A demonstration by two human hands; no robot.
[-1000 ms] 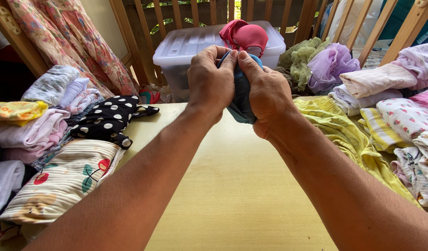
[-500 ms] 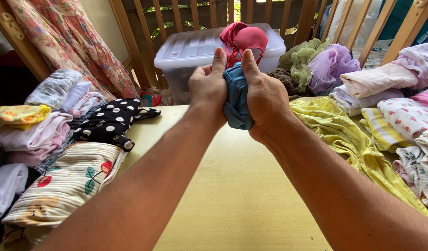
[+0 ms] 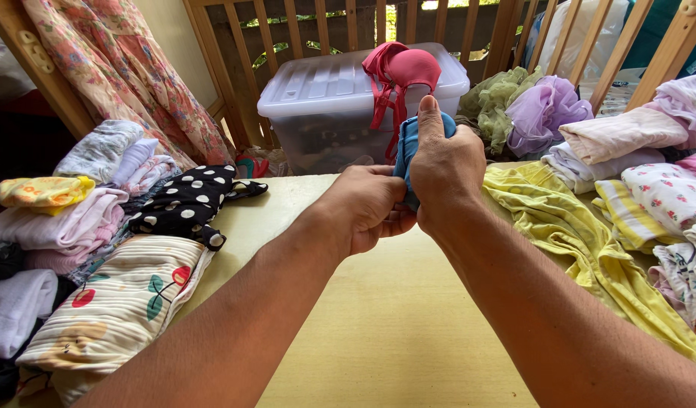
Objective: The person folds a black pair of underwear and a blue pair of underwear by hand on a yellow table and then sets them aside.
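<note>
Both my hands grip a small blue rolled garment point(image 3: 405, 147) above the yellow table point(image 3: 393, 317). My right hand point(image 3: 446, 170) wraps around its upper part with the thumb pointing up. My left hand point(image 3: 367, 208) is closed on its lower end, knuckles toward me. Most of the blue cloth is hidden inside my fists.
Folded clothes are stacked on the left: a striped cherry-print piece point(image 3: 114, 302), a black polka-dot piece point(image 3: 185, 200), pink and yellow ones. A yellow garment point(image 3: 574, 234) and more clothes lie on the right. A clear plastic bin point(image 3: 325, 106) with a pink bra point(image 3: 401, 72) stands behind, before a wooden railing.
My left hand has dropped from the top of the blue garment to its lower end and closed there. My right hand stayed up, thumb now raised.
</note>
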